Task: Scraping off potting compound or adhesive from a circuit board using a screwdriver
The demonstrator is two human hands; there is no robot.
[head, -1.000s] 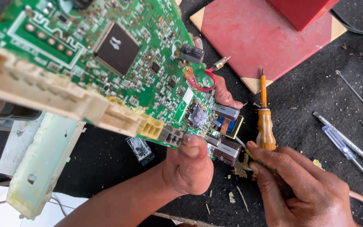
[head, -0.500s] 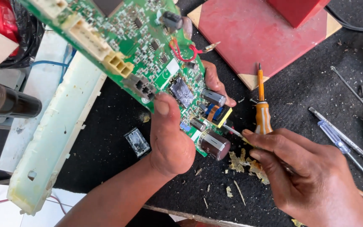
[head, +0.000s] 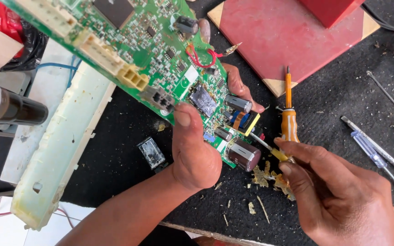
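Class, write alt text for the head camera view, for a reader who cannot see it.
A person's left hand holds a green circuit board tilted above a black mat, while the right hand pokes a thin yellow-handled tool at the board's lower corner beside a large capacitor. An orange screwdriver and pale debris lie nearby.

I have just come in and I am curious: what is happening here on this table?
A person's left hand holds a green circuit board tilted above a black mat. The right hand presses a thin yellow-handled tool against the board's lower edge, near a large capacitor. An orange screwdriver lies beside them.
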